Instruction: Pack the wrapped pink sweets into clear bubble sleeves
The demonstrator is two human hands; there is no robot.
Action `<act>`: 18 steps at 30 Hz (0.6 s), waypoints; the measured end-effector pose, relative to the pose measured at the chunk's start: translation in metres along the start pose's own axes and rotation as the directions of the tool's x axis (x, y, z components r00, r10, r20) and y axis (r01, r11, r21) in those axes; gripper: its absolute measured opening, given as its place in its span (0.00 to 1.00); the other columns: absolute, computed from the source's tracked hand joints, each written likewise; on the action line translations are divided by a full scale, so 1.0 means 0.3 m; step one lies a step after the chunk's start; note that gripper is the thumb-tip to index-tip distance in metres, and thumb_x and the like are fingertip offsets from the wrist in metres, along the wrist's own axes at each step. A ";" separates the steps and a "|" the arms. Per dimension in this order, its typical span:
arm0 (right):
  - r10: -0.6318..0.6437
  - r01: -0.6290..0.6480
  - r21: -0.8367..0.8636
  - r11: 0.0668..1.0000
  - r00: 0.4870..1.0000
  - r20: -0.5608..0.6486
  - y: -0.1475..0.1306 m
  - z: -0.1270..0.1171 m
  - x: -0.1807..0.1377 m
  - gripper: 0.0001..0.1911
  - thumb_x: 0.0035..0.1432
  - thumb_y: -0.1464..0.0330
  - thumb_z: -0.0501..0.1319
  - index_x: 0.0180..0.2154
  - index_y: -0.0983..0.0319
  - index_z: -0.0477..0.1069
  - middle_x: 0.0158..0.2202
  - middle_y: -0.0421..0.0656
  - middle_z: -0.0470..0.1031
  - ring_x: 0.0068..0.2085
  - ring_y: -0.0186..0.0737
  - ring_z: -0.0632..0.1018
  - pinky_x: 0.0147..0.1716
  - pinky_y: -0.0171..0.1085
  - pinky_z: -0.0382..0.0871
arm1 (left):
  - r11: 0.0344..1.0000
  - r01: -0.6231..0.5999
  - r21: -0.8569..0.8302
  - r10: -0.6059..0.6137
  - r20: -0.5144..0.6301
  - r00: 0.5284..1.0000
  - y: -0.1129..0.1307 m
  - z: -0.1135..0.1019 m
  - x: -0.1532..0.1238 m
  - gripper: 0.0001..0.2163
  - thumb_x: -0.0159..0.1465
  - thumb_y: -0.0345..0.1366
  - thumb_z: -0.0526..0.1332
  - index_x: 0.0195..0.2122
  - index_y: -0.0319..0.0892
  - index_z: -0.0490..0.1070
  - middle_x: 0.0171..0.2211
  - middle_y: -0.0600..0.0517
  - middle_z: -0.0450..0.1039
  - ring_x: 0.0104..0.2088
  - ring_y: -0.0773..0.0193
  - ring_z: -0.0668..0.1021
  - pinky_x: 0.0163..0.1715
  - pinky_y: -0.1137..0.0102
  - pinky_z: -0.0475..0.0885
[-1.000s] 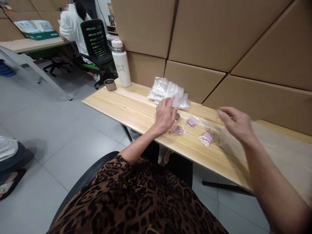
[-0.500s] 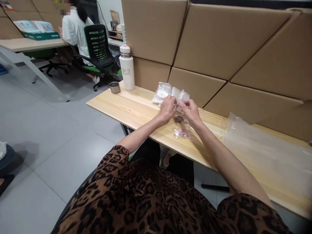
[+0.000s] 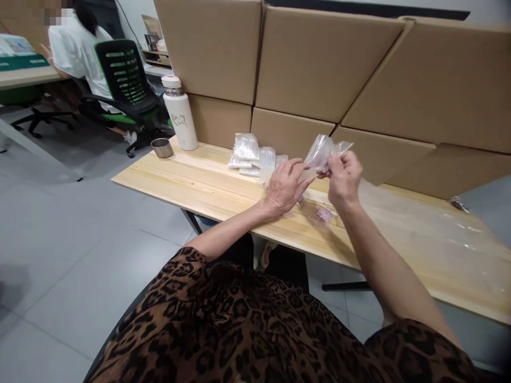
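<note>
My right hand (image 3: 345,178) is closed on a clear plastic bag (image 3: 319,151), raised above the table, its loose top standing up. Left of it, my left hand (image 3: 285,187) has its fingers stretched out toward that bag, low over the tabletop. Whether those fingertips touch the bag I cannot tell. On the wood below the hands lies a small clear packet with pink contents (image 3: 324,214); another pink bit shows partly behind my left hand. Beyond my left hand, against the cardboard, rests a pile of clear plastic packets (image 3: 244,151).
A white bottle (image 3: 181,119) and a metal cup (image 3: 162,148) stand at the left end of the wooden table (image 3: 179,186). Clear plastic sheeting (image 3: 435,239) covers the right side. Cardboard boxes (image 3: 299,69) line the back. A person in white (image 3: 80,53) sits far left.
My right hand has moved right and lifted a clear bag, away from my left hand. My left fingers have straightened. The view has swung to the right.
</note>
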State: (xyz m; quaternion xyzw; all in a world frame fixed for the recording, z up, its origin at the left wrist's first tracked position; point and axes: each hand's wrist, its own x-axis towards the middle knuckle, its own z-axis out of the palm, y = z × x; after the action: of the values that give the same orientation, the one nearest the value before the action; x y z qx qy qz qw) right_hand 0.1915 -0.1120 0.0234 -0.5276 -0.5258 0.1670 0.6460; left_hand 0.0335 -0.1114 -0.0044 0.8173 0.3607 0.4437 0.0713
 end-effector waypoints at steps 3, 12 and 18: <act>-0.115 0.129 -0.246 0.961 0.991 0.068 -0.093 -0.075 0.085 0.19 0.73 0.53 0.59 0.33 0.56 0.61 0.26 0.38 0.68 0.27 0.35 0.71 0.32 0.39 0.70 | 0.996 0.064 -0.055 -0.066 -0.017 0.998 -0.005 0.001 -0.017 0.24 0.77 0.51 0.54 0.66 0.41 0.66 0.67 0.37 0.69 0.69 0.52 0.71 0.71 0.55 0.67; -0.353 0.326 -0.726 0.606 0.928 0.123 -0.402 -0.128 0.257 0.13 0.76 0.66 0.57 0.41 0.67 0.75 0.46 0.47 0.81 0.48 0.38 0.80 0.49 0.46 0.68 | 0.952 0.292 -0.091 -0.279 0.132 0.951 -0.067 -0.004 -0.009 0.30 0.76 0.59 0.49 0.67 0.41 0.65 0.68 0.35 0.67 0.70 0.46 0.70 0.70 0.50 0.68; -0.359 0.296 -0.727 0.619 0.930 0.073 -0.466 -0.204 0.380 0.15 0.70 0.64 0.53 0.33 0.63 0.71 0.55 0.41 0.82 0.60 0.46 0.77 0.49 0.53 0.59 | 0.897 0.424 -0.126 -0.402 0.163 0.901 -0.112 0.029 -0.040 0.32 0.72 0.49 0.59 0.72 0.38 0.57 0.71 0.32 0.63 0.73 0.42 0.66 0.72 0.48 0.65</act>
State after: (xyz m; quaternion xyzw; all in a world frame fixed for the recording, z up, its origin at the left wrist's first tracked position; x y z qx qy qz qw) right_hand 0.2410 -0.1092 0.2073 -0.6412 -0.6093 -0.1972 0.4229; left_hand 0.0185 -0.0929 -0.0325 0.7413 0.4842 0.3902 0.2525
